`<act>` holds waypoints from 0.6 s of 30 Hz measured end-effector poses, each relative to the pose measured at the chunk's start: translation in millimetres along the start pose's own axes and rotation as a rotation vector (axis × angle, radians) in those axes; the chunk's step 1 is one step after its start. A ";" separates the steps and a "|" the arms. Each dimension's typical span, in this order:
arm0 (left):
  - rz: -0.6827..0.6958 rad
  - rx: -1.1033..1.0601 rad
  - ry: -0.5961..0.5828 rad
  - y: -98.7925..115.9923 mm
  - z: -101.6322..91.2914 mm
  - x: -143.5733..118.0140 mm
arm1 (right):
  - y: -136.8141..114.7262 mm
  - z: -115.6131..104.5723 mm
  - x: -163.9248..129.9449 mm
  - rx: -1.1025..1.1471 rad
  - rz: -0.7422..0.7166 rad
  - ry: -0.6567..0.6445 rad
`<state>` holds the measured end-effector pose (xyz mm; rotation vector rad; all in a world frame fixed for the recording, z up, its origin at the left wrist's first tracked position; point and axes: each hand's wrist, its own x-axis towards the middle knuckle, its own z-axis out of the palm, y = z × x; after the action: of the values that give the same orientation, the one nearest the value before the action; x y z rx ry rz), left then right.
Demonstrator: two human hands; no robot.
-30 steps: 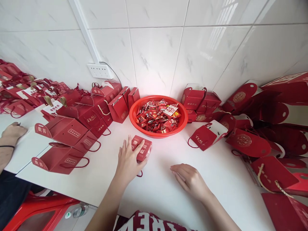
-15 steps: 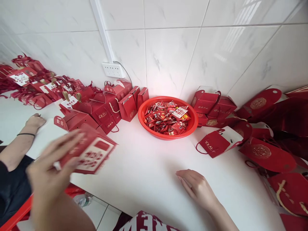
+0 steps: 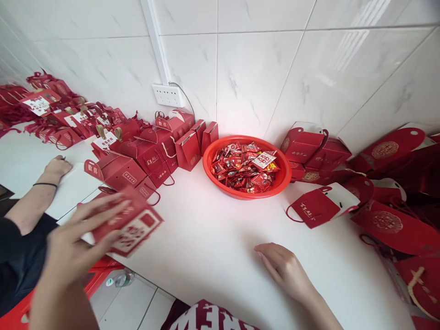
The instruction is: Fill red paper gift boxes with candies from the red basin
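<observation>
A white table is set against a white tiled wall; the red basket near the wall is taken as landmark. Right of the basket, a large heap of flat and half-folded red gift boxes is piled along the wall. Left of the basket, a long row of assembled red boxes with handles is stretched toward the far left corner. The basket itself is filled with small red-wrapped candies. A white wall socket is seen above and left of the basket.

Well left of the basket and nearer the camera, at the table's front edge, a red gift box is held up off the table in the left hand, fingers spread along its top and thumb underneath; both are blurred. In front of the basket and slightly right, the right hand is laid on the table, loosely curled and holding nothing.

Far left of the basket, another person's hand, with a black band at the wrist, is rested on the table.
</observation>
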<state>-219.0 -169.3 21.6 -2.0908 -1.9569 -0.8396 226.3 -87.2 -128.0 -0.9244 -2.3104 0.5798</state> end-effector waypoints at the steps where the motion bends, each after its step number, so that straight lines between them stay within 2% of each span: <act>1: 0.063 -0.073 -0.095 2.9 12.0 8.0 | 0.1 0.8 0.3 0.014 0.004 -0.016; 4: 0.229 -0.198 -0.335 9.1 58.2 33.9 | 0.4 2.4 1.1 0.050 0.024 -0.056; 7: 0.313 -0.145 -0.497 10.4 91.4 50.6 | 1.4 1.6 1.7 0.068 0.040 -0.056; 9: 0.285 -0.075 -0.464 15.1 99.1 52.8 | 2.0 0.7 1.6 0.072 0.047 -0.042; 11: 0.204 -0.013 -0.359 28.7 100.3 48.1 | 2.4 0.6 1.2 0.067 0.055 -0.028; 15: 0.058 0.157 -0.208 75.2 108.2 26.5 | 4.7 -0.2 1.7 0.013 0.023 0.003; 18: -0.028 0.292 -0.133 98.4 125.6 13.6 | 15.1 -15.0 6.7 -0.176 -0.030 0.156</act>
<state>-88.7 -110.7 -50.7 -1.9954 -2.0339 -0.3967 239.3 -69.7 -123.3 -0.9779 -2.2556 0.2846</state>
